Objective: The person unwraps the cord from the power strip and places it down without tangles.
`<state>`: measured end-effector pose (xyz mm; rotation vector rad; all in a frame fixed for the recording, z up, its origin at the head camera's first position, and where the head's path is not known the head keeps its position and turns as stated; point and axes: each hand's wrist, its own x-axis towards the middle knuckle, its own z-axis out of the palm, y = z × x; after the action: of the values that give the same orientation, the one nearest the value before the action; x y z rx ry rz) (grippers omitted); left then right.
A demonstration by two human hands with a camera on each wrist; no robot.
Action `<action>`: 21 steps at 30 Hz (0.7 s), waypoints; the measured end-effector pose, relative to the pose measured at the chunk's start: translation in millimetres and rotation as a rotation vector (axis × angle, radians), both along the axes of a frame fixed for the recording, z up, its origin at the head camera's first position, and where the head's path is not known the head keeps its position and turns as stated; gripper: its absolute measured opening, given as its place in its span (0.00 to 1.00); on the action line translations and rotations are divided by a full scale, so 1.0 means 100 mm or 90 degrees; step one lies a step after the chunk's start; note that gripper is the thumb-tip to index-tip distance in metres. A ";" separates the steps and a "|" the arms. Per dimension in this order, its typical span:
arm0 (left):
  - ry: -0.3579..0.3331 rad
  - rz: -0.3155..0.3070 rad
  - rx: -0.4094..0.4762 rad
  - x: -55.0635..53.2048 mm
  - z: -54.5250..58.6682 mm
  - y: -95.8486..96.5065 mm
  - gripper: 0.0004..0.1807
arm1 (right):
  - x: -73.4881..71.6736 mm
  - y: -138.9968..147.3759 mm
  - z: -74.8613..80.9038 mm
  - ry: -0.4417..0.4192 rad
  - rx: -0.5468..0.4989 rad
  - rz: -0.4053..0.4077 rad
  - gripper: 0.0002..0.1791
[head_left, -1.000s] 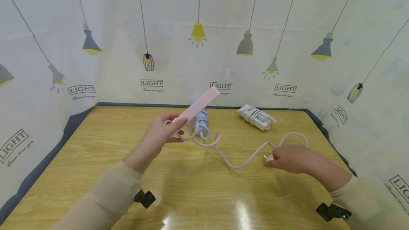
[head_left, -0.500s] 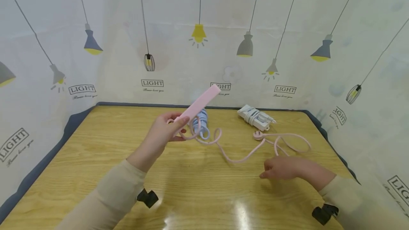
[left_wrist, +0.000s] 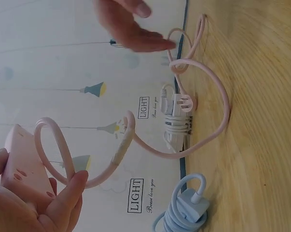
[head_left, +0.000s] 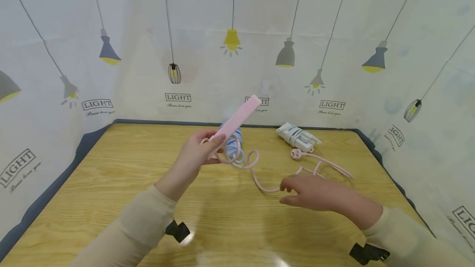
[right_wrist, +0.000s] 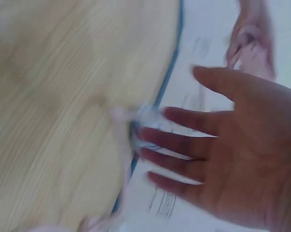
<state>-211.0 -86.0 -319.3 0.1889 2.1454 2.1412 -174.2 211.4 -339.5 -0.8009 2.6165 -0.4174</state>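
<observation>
My left hand [head_left: 191, 155] grips a pink power strip [head_left: 240, 115] by its near end, raised above the table and tilted up to the right. Socket holes show on the strip in the left wrist view. Its pink cord [head_left: 259, 183] hangs in loops from that end and runs over the table to the right. The pink plug [head_left: 296, 154] lies on the table with its prongs showing. Nearer to me, my right hand [head_left: 320, 193] hovers by the cord, holding nothing. The right wrist view is blurred, but its fingers [right_wrist: 184, 145] are straight and spread.
A light blue power strip [left_wrist: 191, 208] with its cord wound round it lies behind the pink one. Farther right, near the table's back edge, lies a white power strip [head_left: 295, 135], also wrapped in its cord. A lamp-patterned cloth [head_left: 208, 65] stands round the wooden table [head_left: 122, 168].
My right hand has let go of the pink plug, which now lies farther back near the white strip. That hand has moved left and its fingers have opened. The left hand still holds the pink strip.
</observation>
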 end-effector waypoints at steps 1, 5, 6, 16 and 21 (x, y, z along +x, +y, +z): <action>0.005 -0.002 0.000 0.00 0.00 0.01 0.23 | 0.04 -0.08 0.04 0.037 -0.029 0.013 0.18; 0.033 -0.014 -0.017 0.01 0.00 0.05 0.22 | 0.17 -0.39 0.18 0.182 -0.167 0.107 0.20; 0.042 -0.019 -0.022 0.02 0.00 0.06 0.22 | 0.20 -0.45 0.21 0.207 -0.195 0.133 0.21; 0.089 -0.045 -0.059 0.09 -0.02 0.10 0.21 | 0.19 -0.88 0.24 0.290 -0.204 0.152 0.28; 0.088 -0.063 -0.045 0.13 -0.01 0.13 0.21 | 0.09 -0.93 0.20 0.343 -0.179 0.106 0.22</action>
<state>-198.2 -73.2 -320.2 0.4385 2.2305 2.0497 -165.4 118.0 -319.7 -1.3779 2.9771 -0.5987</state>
